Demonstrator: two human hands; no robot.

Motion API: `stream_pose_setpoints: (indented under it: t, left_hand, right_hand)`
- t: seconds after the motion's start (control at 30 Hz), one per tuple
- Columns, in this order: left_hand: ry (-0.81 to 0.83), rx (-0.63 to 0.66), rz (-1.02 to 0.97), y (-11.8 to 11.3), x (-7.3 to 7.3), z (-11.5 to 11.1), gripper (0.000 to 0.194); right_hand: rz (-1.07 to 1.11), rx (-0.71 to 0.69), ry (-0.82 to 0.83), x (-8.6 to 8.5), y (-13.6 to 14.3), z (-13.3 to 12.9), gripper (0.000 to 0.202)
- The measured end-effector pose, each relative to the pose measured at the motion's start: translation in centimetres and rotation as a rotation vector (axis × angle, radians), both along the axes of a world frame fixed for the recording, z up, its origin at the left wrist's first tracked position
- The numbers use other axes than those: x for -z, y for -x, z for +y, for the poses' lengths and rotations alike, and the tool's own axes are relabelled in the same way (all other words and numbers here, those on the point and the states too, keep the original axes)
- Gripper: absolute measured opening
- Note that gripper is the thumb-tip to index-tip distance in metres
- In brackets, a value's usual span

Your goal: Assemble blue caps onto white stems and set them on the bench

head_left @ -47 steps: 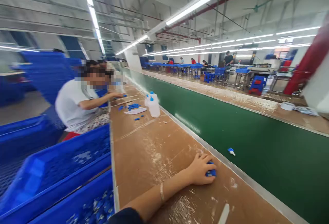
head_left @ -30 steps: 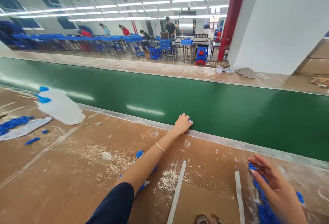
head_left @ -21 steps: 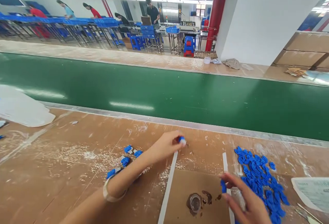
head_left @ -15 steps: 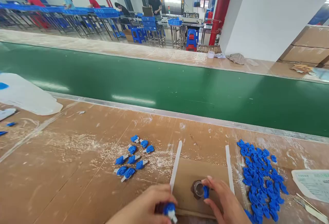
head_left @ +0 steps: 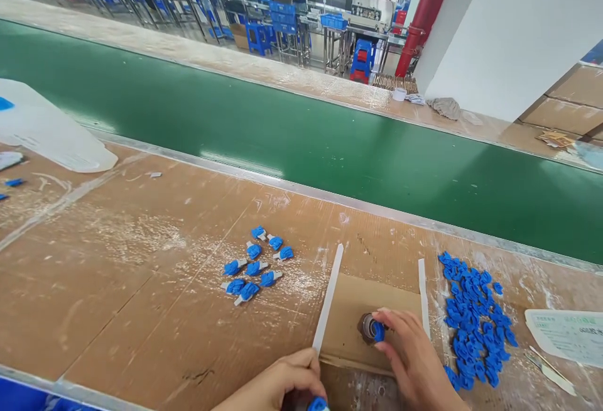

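Observation:
My right hand pinches a small blue rubbery piece between thumb and fingertips. That piece overlaps the right side of a small round metal-looking cup, set in a dark patch on a cardboard sheet. At the bottom edge of the view my left hand is closed around a blue piece, mostly cut off by the frame. Left of the sheet lie several blue pieces with whitish tabs. A pile of loose blue pieces without visible tabs lies right of my right hand.
White strips flank the cardboard sheet. A green conveyor belt runs behind the work surface. Tweezers and a white paper backing lie at the right; another white sheet lies at the left. People stand or sit across the room.
The head view has tilted and shifted downward. My right hand has brought the blue piece over the cup's edge. My left hand sits lower, its blue-and-white piece now mostly out of frame.

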State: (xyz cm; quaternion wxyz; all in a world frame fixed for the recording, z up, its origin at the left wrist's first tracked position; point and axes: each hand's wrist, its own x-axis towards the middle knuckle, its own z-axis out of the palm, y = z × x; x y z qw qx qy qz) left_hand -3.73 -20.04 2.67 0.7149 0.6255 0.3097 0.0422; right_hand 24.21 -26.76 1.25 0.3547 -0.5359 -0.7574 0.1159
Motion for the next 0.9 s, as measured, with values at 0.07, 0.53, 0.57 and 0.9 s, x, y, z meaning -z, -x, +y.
stream_pose_setpoints:
  t: [0.07,0.53,0.57,0.9]
  left_hand:
    - [0.102,-0.091,-0.094,-1.6,-0.1,0.3,0.029]
    - [0.299,-0.206,-0.395,-7.4,-1.6,0.1,0.043]
    - [0.301,-0.197,-0.397,-7.3,-1.7,0.1,0.042]
    - [0.386,-0.168,-0.416,-7.4,-1.5,0.5,0.038]
  right_hand:
    - [0.273,0.064,0.096,0.2,0.4,-1.0,0.039]
    - [1.354,0.115,0.34,-1.5,4.0,-2.4,0.043]
    - [1.326,0.095,0.34,-1.3,3.9,-2.5,0.041]
    - [0.752,0.012,0.1,-2.0,3.8,-1.7,0.014]
